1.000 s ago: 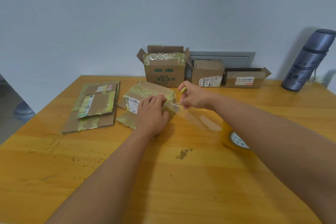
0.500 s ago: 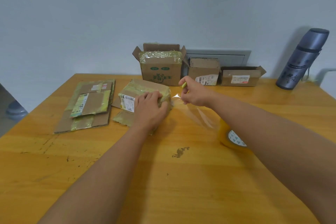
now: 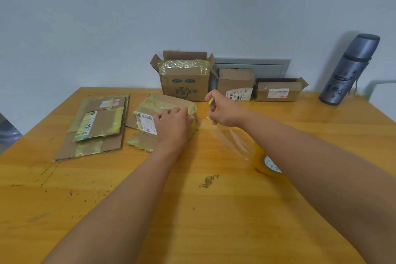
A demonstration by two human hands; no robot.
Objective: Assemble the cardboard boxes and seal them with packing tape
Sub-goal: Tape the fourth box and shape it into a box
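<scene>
A small cardboard box [image 3: 162,104] with a white label and yellowish tape lies at the table's middle. My left hand [image 3: 173,123] presses down on its right end, fingers curled over the edge. Just right of the box, my right hand [image 3: 225,111] pinches a clear tape strip [image 3: 230,139] and holds a small yellow-green object [image 3: 211,100] between its fingertips. The strip runs down and right to the yellow tape roll [image 3: 265,163], which lies on the table partly behind my right forearm.
Flattened taped boxes [image 3: 96,126] lie at the left. Three open boxes [image 3: 186,83] [image 3: 235,84] [image 3: 278,90] stand along the far wall. A grey flask [image 3: 351,70] leans at the far right. The wooden table [image 3: 192,210] has a worn spot in front.
Both hands stay where they were on the box and the tape strip. Only the view has shifted slightly.
</scene>
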